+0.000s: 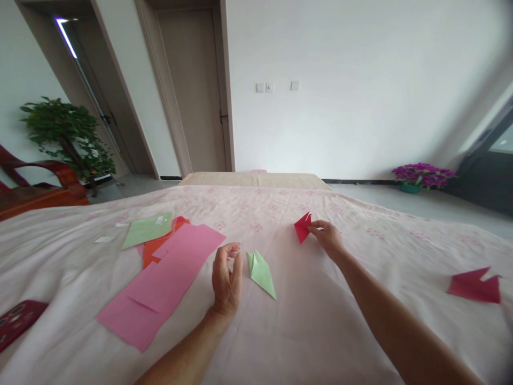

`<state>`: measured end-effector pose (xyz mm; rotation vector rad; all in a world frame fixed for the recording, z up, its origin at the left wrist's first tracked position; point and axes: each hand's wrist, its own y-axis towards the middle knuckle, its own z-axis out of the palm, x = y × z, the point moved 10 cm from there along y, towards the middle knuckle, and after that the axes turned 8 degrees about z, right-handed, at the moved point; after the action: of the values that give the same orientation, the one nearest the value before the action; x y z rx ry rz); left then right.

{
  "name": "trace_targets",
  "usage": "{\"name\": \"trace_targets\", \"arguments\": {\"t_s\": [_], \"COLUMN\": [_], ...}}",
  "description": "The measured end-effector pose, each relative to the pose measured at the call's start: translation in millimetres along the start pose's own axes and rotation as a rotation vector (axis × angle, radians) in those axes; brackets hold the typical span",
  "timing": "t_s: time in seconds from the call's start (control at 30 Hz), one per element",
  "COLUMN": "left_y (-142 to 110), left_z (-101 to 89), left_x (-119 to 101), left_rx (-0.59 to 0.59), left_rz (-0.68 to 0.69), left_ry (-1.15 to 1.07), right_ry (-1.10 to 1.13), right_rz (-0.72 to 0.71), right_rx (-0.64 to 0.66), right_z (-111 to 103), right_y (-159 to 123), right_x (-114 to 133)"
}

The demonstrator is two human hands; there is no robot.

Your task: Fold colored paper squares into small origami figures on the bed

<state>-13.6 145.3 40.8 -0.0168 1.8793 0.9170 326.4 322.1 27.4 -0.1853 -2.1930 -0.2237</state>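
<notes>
Between the thumb and fingers of my right hand (326,235) is a small red origami bird (303,228), pinched at its right side just over the cloth. My left hand (227,278) holds nothing; its fingers are loosely curled, with a gap between thumb and forefinger. Just right of it lies a folded pale green paper piece (261,272), long and pointed toward me. To its left, pink paper sheets (172,283) overlap orange-red paper (158,247). Another red folded paper bird (475,285) rests at the far right.
A pale pink patterned cloth (304,331) with wrinkles covers the broad surface. A light green packet (148,231) lies behind the pink sheets, and a dark red phone (20,321) at the left edge. Beyond stand a wooden armchair (44,187), a leafy plant (66,131) and purple flowers (425,175).
</notes>
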Motion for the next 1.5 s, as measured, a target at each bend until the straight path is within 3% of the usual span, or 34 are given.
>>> {"name": "trace_targets", "arguments": {"t_s": [0.13, 0.3, 0.4, 0.63, 0.83, 1.03, 1.5], "left_y": [-14.1, -49.7, -71.1, -81.9, -81.1, -83.6, -84.3], "left_z": [3.9, 16.8, 27.4, 35.9, 30.0, 28.4, 24.0], "left_x": [-38.6, -80.8, -97.1, -70.9, -55.6, -51.3, -59.2], "left_rx": [0.080, 0.323, 0.480, 0.501, 0.468, 0.457, 0.518], "left_rz": [0.203, 0.221, 0.231, 0.061, -0.018, -0.081, -0.006], "left_ry": [-0.110, -0.286, -0.267, -0.201, -0.172, -0.183, -0.108], "right_ry": [0.107, 0.239, 0.291, 0.269, 0.214, 0.158, -0.026], "right_rz": [-0.169, -0.331, -0.353, -0.332, -0.053, -0.178, -0.304], "right_rx": [0.253, 0.689, 0.758, 0.627, 0.249, 0.207, 0.139], "right_z": [3.7, 32.9, 45.8, 54.3, 14.8, 15.6, 33.6], "right_y": [-64.2, -179.8, -217.6, -228.0, -226.6, -259.5, -262.8], "right_x": [40.7, 79.4, 84.5, 71.2, 55.2, 79.9, 88.6]}}
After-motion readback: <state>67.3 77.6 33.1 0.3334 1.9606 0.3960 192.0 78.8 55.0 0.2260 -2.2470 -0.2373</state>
